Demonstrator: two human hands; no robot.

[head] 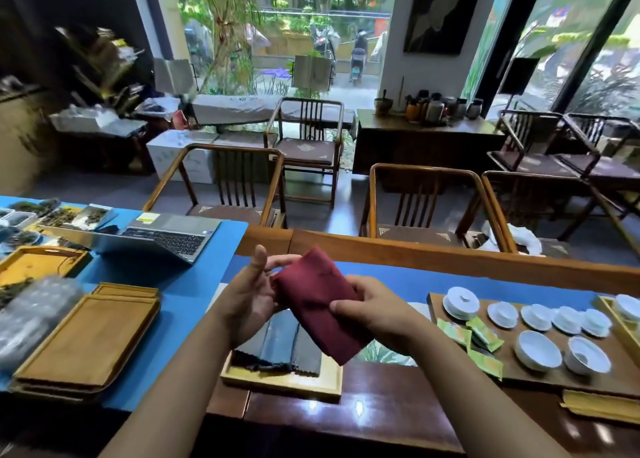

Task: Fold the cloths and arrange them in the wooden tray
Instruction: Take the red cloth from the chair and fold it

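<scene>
Tray (280, 383): nearest on the tabletop (363, 405), already holding three dark folded cloths (277, 341) side by side.
Red cloth (320, 302): held in the air just above the tray; looks light, soft and limp, best held by its folded edges.
Right hand (375, 307): pinches the cloth's right edge, thumb on top.
Left hand (251, 293): spread, palm against the cloth's left edge, thumb up.

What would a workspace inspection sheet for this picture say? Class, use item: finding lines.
Surface: dark wooden table with blue mat.
Job's things: red cloth held above the wooden tray; dark folded cloths lie in it.
Clutter: laptop, stacked trays, white cups, green packets.
Hands: left hand open against the cloth; right hand pinches it.
Cables: nothing seen.
Surroundings: wooden chairs, windows.
</scene>
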